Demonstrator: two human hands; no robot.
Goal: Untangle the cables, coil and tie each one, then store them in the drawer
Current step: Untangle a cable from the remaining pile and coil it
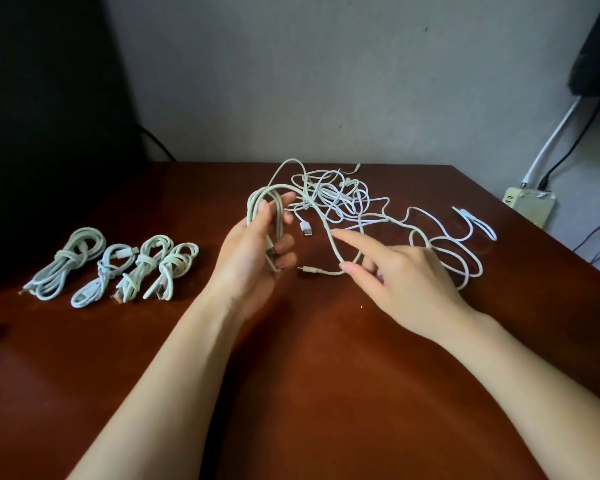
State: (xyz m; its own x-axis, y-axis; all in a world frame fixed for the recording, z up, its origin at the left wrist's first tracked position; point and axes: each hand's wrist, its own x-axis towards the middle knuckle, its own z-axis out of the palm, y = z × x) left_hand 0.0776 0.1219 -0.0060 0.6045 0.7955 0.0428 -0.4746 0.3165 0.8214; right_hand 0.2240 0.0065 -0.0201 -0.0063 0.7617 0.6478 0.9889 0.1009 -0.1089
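Presently cable loops (250,209) lie within curled fingers (286,242) of left hand (248,254).

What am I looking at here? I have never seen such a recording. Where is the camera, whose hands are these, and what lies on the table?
No machine here: a person works with bare hands, filmed by one camera worn on the head, looking down. The left hand grips a half-made coil of white cable. The right hand touches its loose strand. On the brown table lie four tied coils at the left and a tangled heap of cables behind the hands.
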